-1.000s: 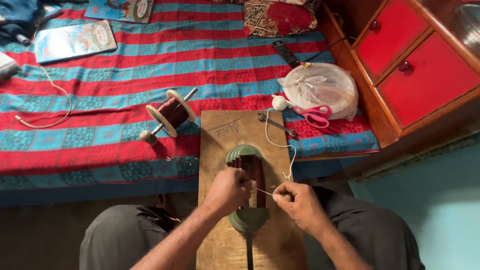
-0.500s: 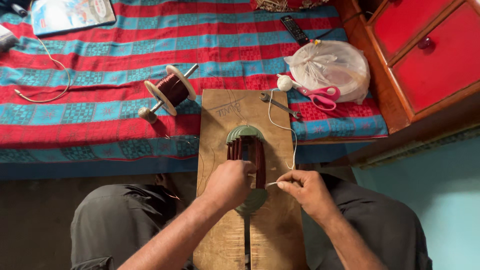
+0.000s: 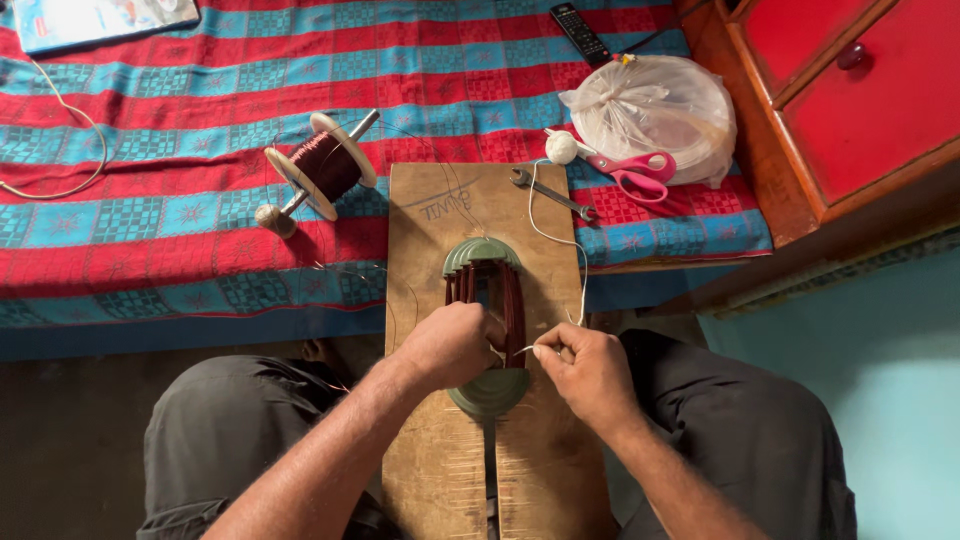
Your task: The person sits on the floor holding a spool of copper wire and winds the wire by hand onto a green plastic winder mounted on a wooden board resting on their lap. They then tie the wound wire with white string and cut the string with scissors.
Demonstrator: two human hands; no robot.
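Striped red-and-teal bed [image 3: 200, 200] across upper frame, wooden board [image 3: 440, 440] at centre. Left hand [image 3: 450, 345] closed around green winding frame [image 3: 487, 330] mid-board. Right hand [image 3: 590, 375] just beside, pinching white string [image 3: 555, 230]. Wire spool [image 3: 322, 165] upper left; wrench [image 3: 550, 193], pink scissors [image 3: 630, 170], plastic bag [image 3: 660, 105] upper right.

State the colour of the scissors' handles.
Pink; the scissors lie on the striped cloth, seen clearly in the head view.
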